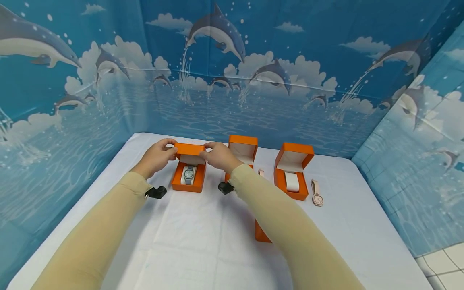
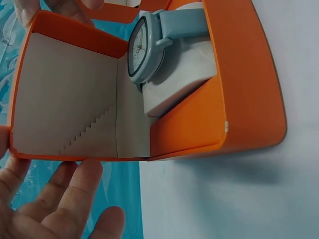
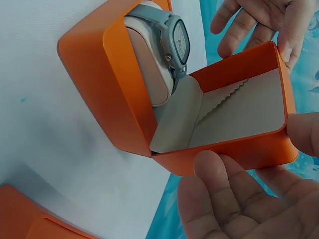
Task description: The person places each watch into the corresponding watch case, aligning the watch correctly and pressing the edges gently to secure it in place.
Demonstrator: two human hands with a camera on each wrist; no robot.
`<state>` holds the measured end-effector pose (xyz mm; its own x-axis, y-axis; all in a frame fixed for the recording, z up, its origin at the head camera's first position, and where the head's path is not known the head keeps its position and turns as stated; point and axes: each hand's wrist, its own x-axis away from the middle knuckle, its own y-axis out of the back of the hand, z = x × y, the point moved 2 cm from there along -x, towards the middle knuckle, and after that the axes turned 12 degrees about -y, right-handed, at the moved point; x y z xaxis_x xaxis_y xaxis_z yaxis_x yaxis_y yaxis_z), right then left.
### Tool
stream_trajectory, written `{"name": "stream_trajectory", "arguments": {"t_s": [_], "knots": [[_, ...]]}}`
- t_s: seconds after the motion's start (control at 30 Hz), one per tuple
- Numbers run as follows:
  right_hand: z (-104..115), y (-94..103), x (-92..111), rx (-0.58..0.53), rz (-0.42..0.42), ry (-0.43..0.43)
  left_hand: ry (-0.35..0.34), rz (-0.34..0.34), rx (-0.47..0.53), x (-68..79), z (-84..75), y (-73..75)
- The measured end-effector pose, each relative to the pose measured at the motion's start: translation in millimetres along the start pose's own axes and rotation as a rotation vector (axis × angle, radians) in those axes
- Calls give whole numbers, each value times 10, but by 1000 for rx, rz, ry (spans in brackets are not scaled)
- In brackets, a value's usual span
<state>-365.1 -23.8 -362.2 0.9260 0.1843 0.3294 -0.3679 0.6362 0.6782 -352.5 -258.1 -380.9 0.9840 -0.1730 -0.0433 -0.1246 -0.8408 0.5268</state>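
An orange watch box (image 1: 186, 187) stands open on the white cloth at the centre left. Inside it, a watch with a grey-blue strap (image 1: 189, 174) wraps around a white cushion, dial up. My left hand (image 1: 156, 157) pinches the left corner of the raised lid (image 1: 190, 149) between thumb and fingers. On the opposite corner, my right hand (image 1: 221, 156) grips the same lid. In the left wrist view the pale lining (image 2: 70, 89) shows a zigzag edge. From the right wrist, the thumb lies on the lid's rim (image 3: 244, 132) and fingers lie along its side.
A second open orange box (image 1: 243, 140) stands behind my right wrist, partly hidden. Farther right is another open box (image 1: 301, 193) with a bare white cushion (image 1: 291, 182). Beside it lies a beige-strapped watch (image 1: 317, 198). Another orange piece (image 1: 262, 233) shows under my right forearm.
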Motion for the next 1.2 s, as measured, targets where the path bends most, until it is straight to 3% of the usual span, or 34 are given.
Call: {"name": "stream_trajectory", "arguments": {"t_s": [1.2], "knots": [[-7, -61, 81, 31, -30, 35, -2, 18, -1, 107, 22, 32]]}}
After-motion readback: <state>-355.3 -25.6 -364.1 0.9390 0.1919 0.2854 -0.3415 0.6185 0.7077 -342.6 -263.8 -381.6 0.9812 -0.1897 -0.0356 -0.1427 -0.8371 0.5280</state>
